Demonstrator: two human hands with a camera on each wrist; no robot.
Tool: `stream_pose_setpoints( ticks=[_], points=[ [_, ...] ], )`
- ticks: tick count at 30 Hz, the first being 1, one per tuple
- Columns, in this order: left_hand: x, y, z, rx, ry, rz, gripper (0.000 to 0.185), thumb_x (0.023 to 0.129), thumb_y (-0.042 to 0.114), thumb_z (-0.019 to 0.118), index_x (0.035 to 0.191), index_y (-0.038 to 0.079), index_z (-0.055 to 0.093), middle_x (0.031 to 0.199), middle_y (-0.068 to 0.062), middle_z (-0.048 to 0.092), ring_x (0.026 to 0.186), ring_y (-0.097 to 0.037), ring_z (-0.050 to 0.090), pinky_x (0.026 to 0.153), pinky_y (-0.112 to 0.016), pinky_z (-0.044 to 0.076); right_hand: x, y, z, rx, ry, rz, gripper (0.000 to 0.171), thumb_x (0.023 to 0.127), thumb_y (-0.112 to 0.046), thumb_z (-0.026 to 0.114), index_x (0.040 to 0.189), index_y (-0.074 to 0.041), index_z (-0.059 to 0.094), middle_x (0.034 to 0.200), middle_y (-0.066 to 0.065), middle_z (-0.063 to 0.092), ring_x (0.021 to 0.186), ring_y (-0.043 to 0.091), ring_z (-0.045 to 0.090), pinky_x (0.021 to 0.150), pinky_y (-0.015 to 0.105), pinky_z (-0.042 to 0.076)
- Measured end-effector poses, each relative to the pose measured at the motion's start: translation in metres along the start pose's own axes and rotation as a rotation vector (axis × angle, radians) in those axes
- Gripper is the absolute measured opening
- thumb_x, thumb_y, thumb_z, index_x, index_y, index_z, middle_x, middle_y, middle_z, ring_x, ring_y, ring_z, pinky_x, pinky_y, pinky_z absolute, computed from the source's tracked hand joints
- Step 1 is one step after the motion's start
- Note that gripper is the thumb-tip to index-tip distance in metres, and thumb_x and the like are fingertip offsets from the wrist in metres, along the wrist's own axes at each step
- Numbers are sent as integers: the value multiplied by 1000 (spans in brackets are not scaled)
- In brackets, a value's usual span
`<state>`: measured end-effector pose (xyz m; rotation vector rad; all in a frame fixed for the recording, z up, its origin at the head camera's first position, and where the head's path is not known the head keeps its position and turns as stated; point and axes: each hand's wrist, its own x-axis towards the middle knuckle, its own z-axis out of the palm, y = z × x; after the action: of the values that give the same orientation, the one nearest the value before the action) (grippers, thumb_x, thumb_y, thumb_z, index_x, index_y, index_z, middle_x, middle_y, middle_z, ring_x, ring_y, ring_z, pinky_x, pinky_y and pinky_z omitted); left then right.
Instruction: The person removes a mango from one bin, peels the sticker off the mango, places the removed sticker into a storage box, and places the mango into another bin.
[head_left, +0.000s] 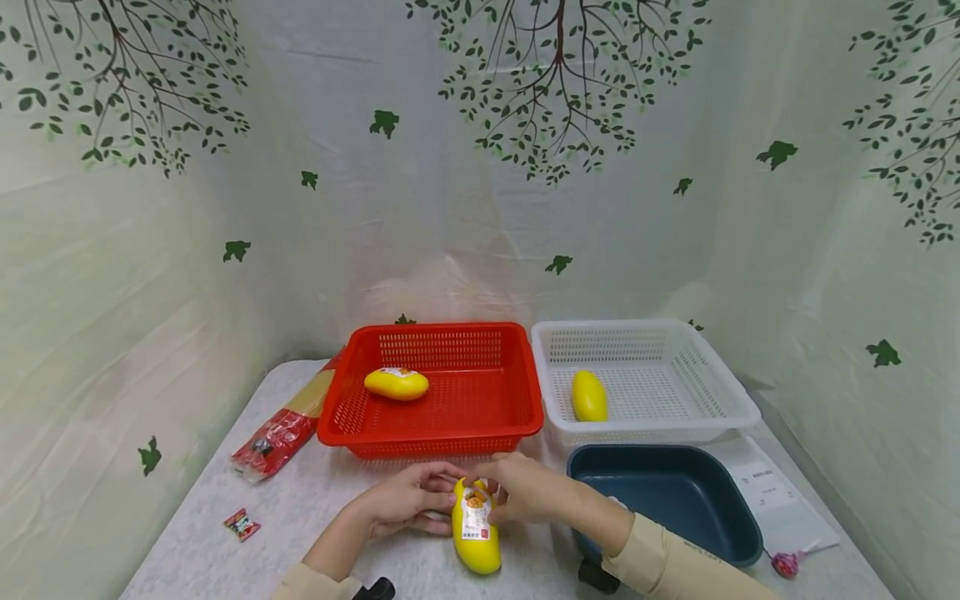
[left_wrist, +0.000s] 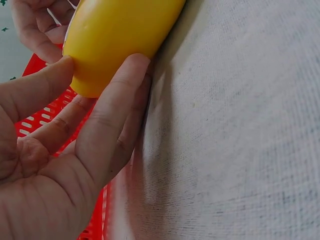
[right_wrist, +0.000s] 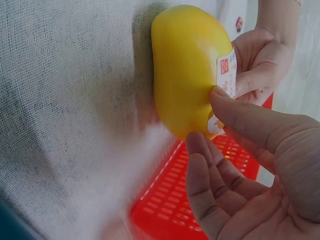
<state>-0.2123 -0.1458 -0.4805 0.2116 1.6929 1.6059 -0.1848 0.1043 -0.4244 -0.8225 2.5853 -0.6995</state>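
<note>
A yellow mango (head_left: 480,557) with a white printed label lies on the table in front of the red basket, its far tip between both hands. At its left, my left hand (head_left: 397,502) holds the mango's tip with fingertips on either side, as the left wrist view shows. From the right, my right hand (head_left: 531,490) pinches the same end. The right wrist view has the thumb (right_wrist: 235,112) pressed on the label's edge and fingertips under the tip. Part of the label is hidden by the right hand.
The red basket (head_left: 442,446) holds another labelled mango (head_left: 397,384). Right of it, a white basket (head_left: 645,433) contains a plain yellow mango (head_left: 589,397). Nearby are a dark blue tub (head_left: 667,492), a white packet (head_left: 765,487), a pink lollipop (head_left: 786,565), a red-gold bag (head_left: 281,433) and a wrapped candy (head_left: 242,525).
</note>
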Motion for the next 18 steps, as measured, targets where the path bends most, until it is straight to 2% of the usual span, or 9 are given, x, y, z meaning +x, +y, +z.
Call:
stream_pose_setpoints(
  ticks=[7, 18],
  points=[
    [3, 1, -2, -10, -1, -3, 47, 104, 9, 69, 148, 4, 55, 130, -15, 63, 108, -24, 69, 93, -47, 67, 2, 1, -3, -22, -4, 2, 46, 87, -17, 91, 129, -24, 73, 104, -8, 70, 84, 5, 64, 74, 15, 55],
    [5, 0, 0, -18, -11, -3, 46, 104, 9, 69, 148, 4, 54, 131, -15, 64, 110, -24, 70, 94, -46, 66, 4, 3, -5, -31, -34, 4, 45, 85, -21, 93, 122, -27, 67, 101, -10, 69, 77, 3, 60, 72, 13, 56]
  ],
)
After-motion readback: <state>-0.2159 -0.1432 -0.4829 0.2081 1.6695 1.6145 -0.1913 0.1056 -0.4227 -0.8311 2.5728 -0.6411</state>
